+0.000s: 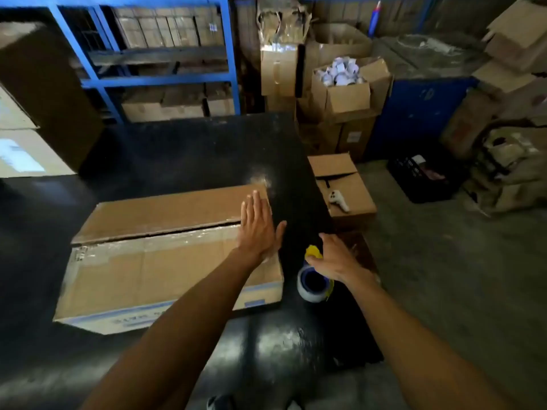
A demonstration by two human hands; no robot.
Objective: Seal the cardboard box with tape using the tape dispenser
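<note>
A long cardboard box (165, 261) lies on the black table (192, 149), its top flaps folded down with a dark seam between them and some clear tape along the near flap. My left hand (258, 229) rests flat, fingers apart, on the box's right end by the seam. To the right of the box, my right hand (333, 260) grips the yellow handle of the tape dispenser (314, 279), whose blue-cored tape roll hangs just below the hand over the table.
A smaller cardboard box (344, 187) with a white object on top stands beside the table's right edge. Blue shelving (159, 54) with boxes lines the back. More open boxes (346, 87) and a black crate (423, 179) sit at the right on the floor.
</note>
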